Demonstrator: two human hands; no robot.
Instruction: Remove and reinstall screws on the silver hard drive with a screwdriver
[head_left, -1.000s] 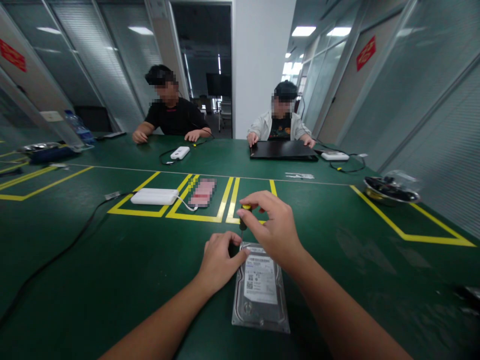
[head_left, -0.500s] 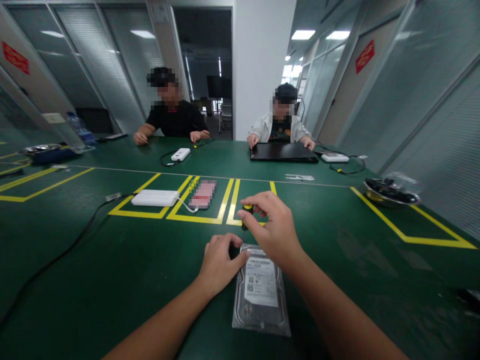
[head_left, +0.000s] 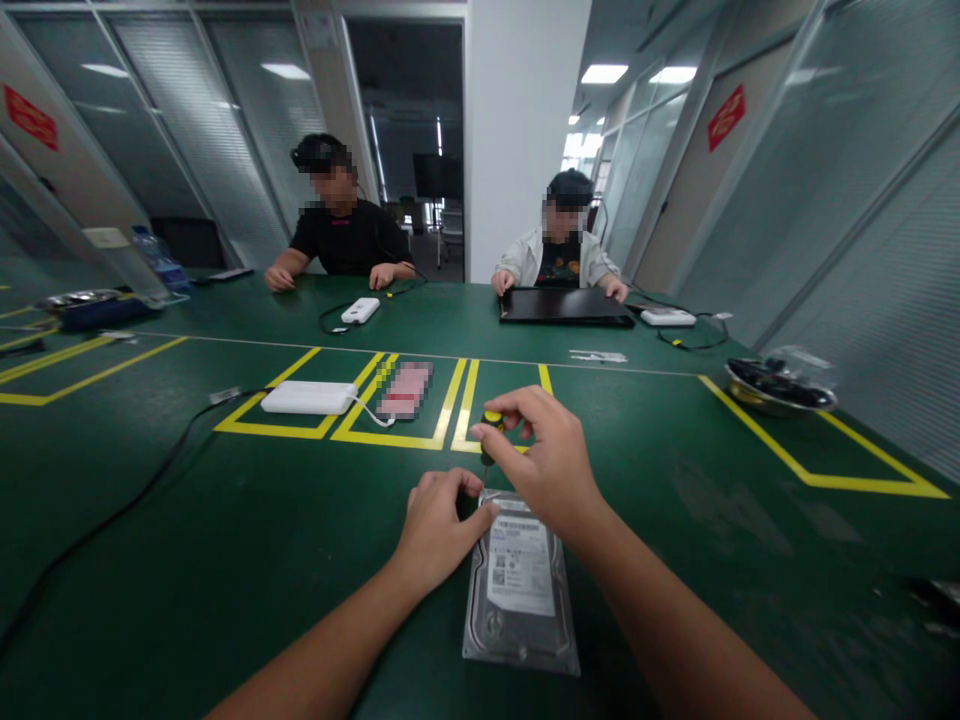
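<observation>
A silver hard drive (head_left: 484, 625) with a white label lies flat on the green table, its long side pointing away from me. My left hand (head_left: 439, 525) grips its far left corner, thumb on the top face and fingers curled round the edge. Between the thumb and fingers of my right hand (head_left: 544, 450) is a small screwdriver (head_left: 491, 425) with a black and yellow handle. It stands nearly upright, its thin shaft going down to the drive's far left corner. The exact spot where the tip rests is too small to make out.
Beyond my hands lie a white power bank (head_left: 309, 397) and a phone (head_left: 407, 388) inside yellow tape marks. A metal bowl of dark parts (head_left: 780, 388) stands right. Across the table sit two people, one holding a black flat panel (head_left: 566, 307). A black cable (head_left: 142, 500) runs left.
My hands, the screwdriver and the drive keep nearly the same places. The screwdriver handle looks slightly turned or tilted in my right fingers. Across the table, one person's hand has shifted slightly.
</observation>
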